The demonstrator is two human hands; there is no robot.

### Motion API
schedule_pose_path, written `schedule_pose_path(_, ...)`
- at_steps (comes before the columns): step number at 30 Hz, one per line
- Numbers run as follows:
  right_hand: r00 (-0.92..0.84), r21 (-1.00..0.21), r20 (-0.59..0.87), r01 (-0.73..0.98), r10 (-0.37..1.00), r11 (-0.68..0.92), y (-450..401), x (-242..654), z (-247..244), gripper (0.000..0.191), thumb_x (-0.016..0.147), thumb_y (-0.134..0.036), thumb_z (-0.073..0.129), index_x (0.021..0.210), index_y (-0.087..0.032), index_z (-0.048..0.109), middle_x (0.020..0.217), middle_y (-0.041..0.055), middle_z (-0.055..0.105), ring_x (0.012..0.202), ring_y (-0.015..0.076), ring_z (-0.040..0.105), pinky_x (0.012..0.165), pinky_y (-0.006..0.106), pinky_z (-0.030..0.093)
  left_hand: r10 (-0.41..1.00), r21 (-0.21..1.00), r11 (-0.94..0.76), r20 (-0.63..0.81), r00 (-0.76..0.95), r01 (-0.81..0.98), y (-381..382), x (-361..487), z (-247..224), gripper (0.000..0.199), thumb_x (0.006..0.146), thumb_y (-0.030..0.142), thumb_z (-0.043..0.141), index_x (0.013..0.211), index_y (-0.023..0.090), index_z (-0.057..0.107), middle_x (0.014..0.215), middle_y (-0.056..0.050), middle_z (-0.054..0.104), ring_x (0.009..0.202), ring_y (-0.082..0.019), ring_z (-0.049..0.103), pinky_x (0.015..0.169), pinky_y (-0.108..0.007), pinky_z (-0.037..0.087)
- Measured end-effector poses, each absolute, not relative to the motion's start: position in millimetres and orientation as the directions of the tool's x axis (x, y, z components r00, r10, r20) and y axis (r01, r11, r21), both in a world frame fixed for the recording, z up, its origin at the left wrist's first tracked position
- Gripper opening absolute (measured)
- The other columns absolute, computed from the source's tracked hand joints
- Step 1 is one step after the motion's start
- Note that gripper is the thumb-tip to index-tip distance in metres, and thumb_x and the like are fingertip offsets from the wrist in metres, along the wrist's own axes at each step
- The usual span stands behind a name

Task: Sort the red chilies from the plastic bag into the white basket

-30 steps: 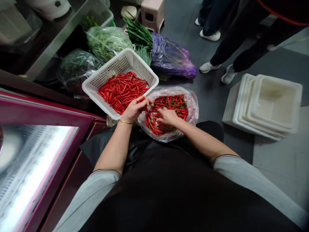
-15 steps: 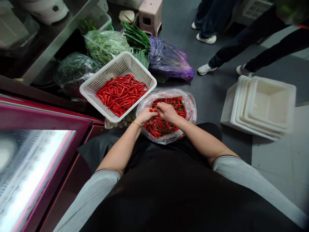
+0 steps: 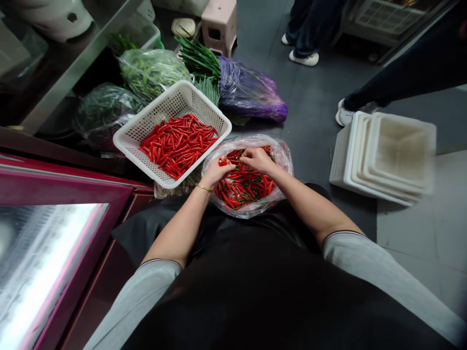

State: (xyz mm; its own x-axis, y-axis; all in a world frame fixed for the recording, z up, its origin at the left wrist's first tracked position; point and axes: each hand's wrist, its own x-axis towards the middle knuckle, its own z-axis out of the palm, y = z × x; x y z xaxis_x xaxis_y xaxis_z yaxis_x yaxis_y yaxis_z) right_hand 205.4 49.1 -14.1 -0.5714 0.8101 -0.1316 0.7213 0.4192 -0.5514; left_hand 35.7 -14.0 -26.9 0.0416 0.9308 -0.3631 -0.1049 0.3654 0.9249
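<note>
A clear plastic bag of red chilies with green stems stands open in front of my lap. My left hand, with a thin gold bracelet at the wrist, is over the bag's left side, closed on a red chili. Over the middle of the bag my right hand has its fingers pinched together; what they hold, if anything, is too small to tell. A white perforated basket to the upper left holds a heap of red chilies.
Bagged greens and a purple bag lie behind the basket. Stacked white baskets stand at right. Two people's legs show beyond, near a pink stool. A lit glass case is at left.
My hands have moved apart, from touching each other to a gap between them. One person's legs at the right have shifted behind the stacked baskets. The whole view has shifted slightly.
</note>
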Motion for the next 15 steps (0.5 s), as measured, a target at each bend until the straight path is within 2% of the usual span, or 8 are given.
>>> schedule_pose_path(2,-0.580,-0.610,-0.047,0.662,0.814,0.436,41.8,206.0,-8.3,0.026,0.093,-0.027,0.044,0.088,-0.011,0.064,0.077,0.0057,0.067,0.071,0.0154,0.058,0.067,0.025,0.042,0.925,0.924,0.373,-0.365,0.103,-0.077,-14.6,44.8,-28.8,0.023,0.061,0.023,0.075,0.062,0.015,0.053,0.051,0.005,0.049,0.045,-0.004,0.040,0.044,-0.020,0.029)
schedule_pose_path(3,-0.588,-0.582,-0.004,0.659,0.809,0.476,36.3,204.2,-8.3,0.026,0.093,-0.026,0.043,0.091,-0.011,0.063,0.084,0.0077,0.067,0.075,0.0164,0.058,0.069,0.026,0.042,0.910,0.912,0.405,-0.396,0.124,-0.063,-15.7,47.0,-29.9,0.024,0.060,0.023,0.075,0.061,0.015,0.053,0.049,0.005,0.049,0.044,-0.004,0.040,0.043,-0.020,0.029)
schedule_pose_path(5,-0.617,-0.441,0.031,0.697,0.786,0.565,25.3,199.0,-13.7,0.027,0.095,-0.024,0.040,0.098,-0.009,0.062,0.098,0.0136,0.064,0.085,0.0197,0.057,0.074,0.028,0.042,0.858,0.860,0.507,-0.496,0.134,-0.062,-18.6,46.2,-31.9,0.027,0.061,0.024,0.074,0.055,0.015,0.050,0.043,0.005,0.045,0.038,-0.004,0.037,0.039,-0.020,0.025)
schedule_pose_path(7,-0.651,-0.269,-0.053,0.739,0.757,0.617,16.2,193.8,-24.5,0.032,0.097,-0.022,0.033,0.107,-0.009,0.060,0.107,0.0178,0.061,0.092,0.0223,0.057,0.074,0.030,0.042,0.803,0.796,0.594,-0.576,0.151,-0.122,-21.1,39.3,-33.1,0.028,0.063,0.026,0.072,0.052,0.016,0.048,0.037,0.005,0.043,0.033,-0.004,0.034,0.035,-0.020,0.022)
schedule_pose_path(9,-0.682,-0.149,-0.199,0.731,0.704,0.666,9.5,188.6,-38.5,0.036,0.098,-0.021,0.028,0.113,-0.010,0.059,0.112,0.0186,0.059,0.095,0.0237,0.058,0.072,0.031,0.043,0.794,0.762,0.607,-0.583,0.169,-0.225,-22.2,29.6,-33.2,0.024,0.065,0.026,0.067,0.052,0.016,0.050,0.036,0.004,0.043,0.031,-0.005,0.034,0.033,-0.020,0.023)
schedule_pose_path(12,-0.729,-0.096,-0.353,0.652,0.587,0.752,3.4,179.4,-58.3,0.040,0.099,-0.021,0.025,0.114,-0.012,0.061,0.117,0.0190,0.058,0.096,0.0254,0.061,0.073,0.032,0.045,0.818,0.740,0.570,-0.551,0.164,-0.357,-22.0,17.8,-32.1,0.017,0.066,0.022,0.061,0.053,0.015,0.052,0.041,0.001,0.051,0.035,-0.007,0.044,0.036,-0.020,0.032)
schedule_pose_path(15,-0.736,-0.114,-0.422,0.622,0.529,0.774,6.9,173.0,-65.1,0.039,0.098,-0.020,0.028,0.116,-0.009,0.061,0.112,0.0197,0.063,0.095,0.0261,0.063,0.074,0.033,0.045,0.816,0.705,0.568,-0.549,0.179,-0.425,-21.7,14.7,-31.4,0.010,0.062,0.020,0.059,0.056,0.014,0.053,0.053,-0.003,0.062,0.051,-0.012,0.058,0.048,-0.021,0.046)
